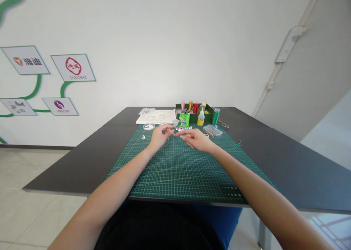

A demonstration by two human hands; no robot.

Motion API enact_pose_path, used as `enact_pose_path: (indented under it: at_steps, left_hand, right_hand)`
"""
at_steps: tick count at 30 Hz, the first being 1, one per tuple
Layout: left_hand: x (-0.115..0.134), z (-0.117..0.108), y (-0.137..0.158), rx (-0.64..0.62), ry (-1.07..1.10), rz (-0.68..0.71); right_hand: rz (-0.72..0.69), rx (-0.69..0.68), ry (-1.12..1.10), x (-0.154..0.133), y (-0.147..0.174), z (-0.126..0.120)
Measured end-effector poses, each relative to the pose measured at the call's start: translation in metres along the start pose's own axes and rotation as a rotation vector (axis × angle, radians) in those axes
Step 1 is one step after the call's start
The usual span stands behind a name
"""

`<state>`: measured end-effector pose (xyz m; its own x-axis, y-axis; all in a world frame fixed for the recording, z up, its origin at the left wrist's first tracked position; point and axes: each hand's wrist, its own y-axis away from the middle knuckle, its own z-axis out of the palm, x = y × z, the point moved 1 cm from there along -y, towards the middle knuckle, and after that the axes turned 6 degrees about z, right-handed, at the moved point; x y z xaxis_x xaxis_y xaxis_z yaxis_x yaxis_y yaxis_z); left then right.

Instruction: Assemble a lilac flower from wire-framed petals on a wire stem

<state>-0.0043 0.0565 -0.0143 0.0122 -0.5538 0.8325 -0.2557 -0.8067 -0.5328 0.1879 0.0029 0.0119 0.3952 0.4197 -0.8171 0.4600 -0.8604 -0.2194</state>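
My left hand (160,136) is raised over the far part of the green cutting mat (175,169), thumb and fingertips pinched together. Whatever it pinches is too small to make out. Facing it, my right hand (196,139) stretches its index finger to the left fingertips, with the other fingers loosely bent and apart; no held object shows in it. Just beyond the fingertips stands a bright green cup (184,117) with dark-handled tools in it. A small white flower-like piece (143,137) lies on the mat left of my left hand.
Behind my hands are a green box (209,117) with thread spools, a yellow-labelled glue bottle (201,117), green spools (215,117) and a clear case (212,130). White sheets (157,116) and a round dish (148,127) are on the left. Bare black tabletop (90,162) borders the mat.
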Motion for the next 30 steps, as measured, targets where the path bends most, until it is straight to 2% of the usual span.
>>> enact_pose_path:
  at_steps: [6, 11, 17, 24, 30]
  left_hand:
    - [-0.005, -0.001, 0.002, -0.061, -0.134, 0.009]
    - [-0.001, 0.002, 0.008, -0.198, -0.293, 0.088]
    - [0.005, 0.007, 0.013, -0.344, -0.4, 0.151]
    - [0.014, 0.01, 0.017, -0.509, -0.419, 0.148]
    - [0.017, 0.013, 0.02, -0.577, -0.316, 0.113]
  right_hand:
    - [-0.026, -0.066, -0.002, -0.008, 0.006, -0.009]
    - [-0.071, -0.063, -0.011, -0.008, 0.01, -0.021]
    - [-0.056, -0.028, -0.032, -0.008, 0.012, -0.034]
    - [-0.094, 0.006, -0.042, 0.001, 0.011, -0.049]
    - [-0.079, 0.028, -0.099, 0.014, 0.007, -0.054]
